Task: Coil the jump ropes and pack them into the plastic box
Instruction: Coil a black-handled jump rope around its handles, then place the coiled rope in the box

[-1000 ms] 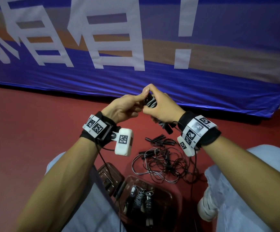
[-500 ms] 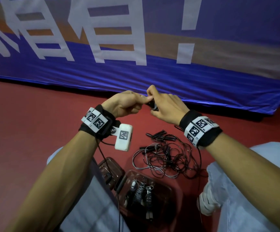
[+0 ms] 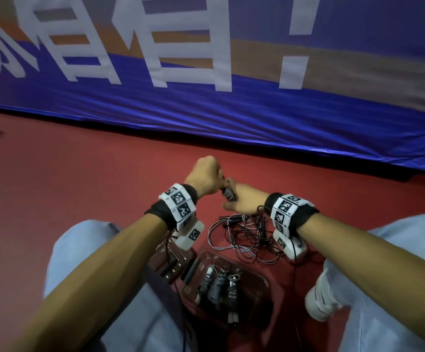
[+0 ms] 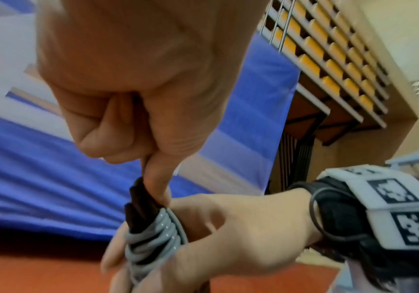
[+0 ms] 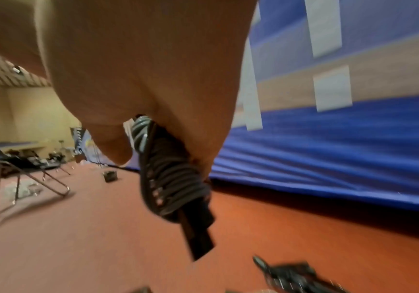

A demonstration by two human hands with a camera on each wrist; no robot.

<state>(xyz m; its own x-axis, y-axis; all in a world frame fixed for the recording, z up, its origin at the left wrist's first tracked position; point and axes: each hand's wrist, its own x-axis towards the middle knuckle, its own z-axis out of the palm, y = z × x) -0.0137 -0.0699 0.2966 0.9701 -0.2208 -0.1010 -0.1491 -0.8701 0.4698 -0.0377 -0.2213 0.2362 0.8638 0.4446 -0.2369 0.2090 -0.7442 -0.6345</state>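
Head view shows a red floor (image 3: pixel 79 186) before a blue banner (image 3: pixel 257 118), where the right hand (image 3: pixel 241 201) grips a coiled jump rope (image 3: pixel 229 194), the left hand (image 3: pixel 203 177) pinching its top, above the plastic box (image 3: pixel 264 280).

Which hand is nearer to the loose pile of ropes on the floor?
Right. The right hand hangs just above the loose pile of ropes, gripping the coiled rope; the left hand is higher and further left.

My head camera looks down at my hands, banner (image 3: pixel 231 128) at 12 o'clock; both wrist cameras sit close, sharing the wound jump rope (image 4: pixel 153 234).
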